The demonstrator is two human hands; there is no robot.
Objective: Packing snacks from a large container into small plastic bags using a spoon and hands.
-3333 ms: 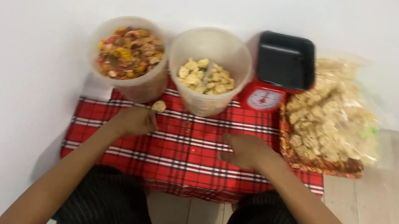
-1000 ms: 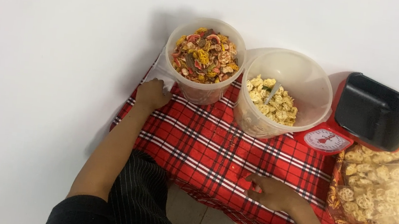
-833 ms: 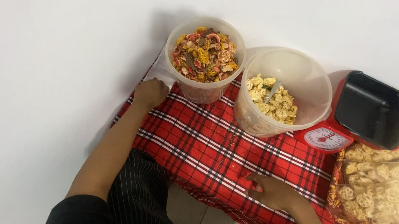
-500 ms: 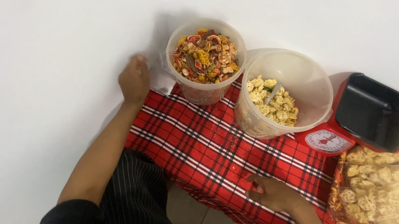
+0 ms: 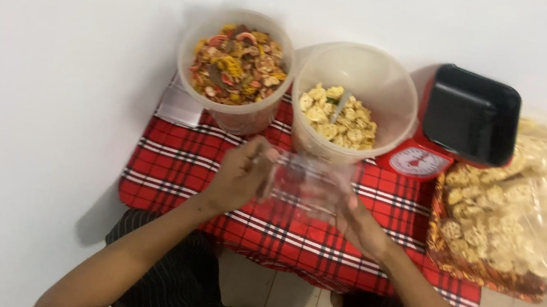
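Two hands met over the red plaid cloth point(image 5: 176, 163) and shared one clear plastic bag point(image 5: 304, 186), held just in front of the tubs. Furthest left, at the cloth's back corner, lay what seemed to be a flat stack of clear bags point(image 5: 179, 105), within easy reach of the left arm. Beside it stood a translucent tub of mixed coloured crackers point(image 5: 236, 67), brim-full. The left hand point(image 5: 238, 177) pinched the bag's left edge, fingers curled tight on the film, seemingly to keep its mouth up and facing the tubs. The bag itself looked empty, thin and crinkled, so see-through that the plaid showed through it, and blurred. Behind it stood a second tub holding pale flower-shaped crackers point(image 5: 340, 113) with a scoop handle point(image 5: 342, 106) poking out. The right hand point(image 5: 362, 222) gripped the bag's right edge from below; its fingers were mostly hidden by film, so I could not tell their spread. Further right sat a red dial scale point(image 5: 419, 162) with a black tray point(image 5: 471, 114), then a large clear sack of pale crackers point(image 5: 515, 201) on a patterned tray point(image 5: 480, 269).
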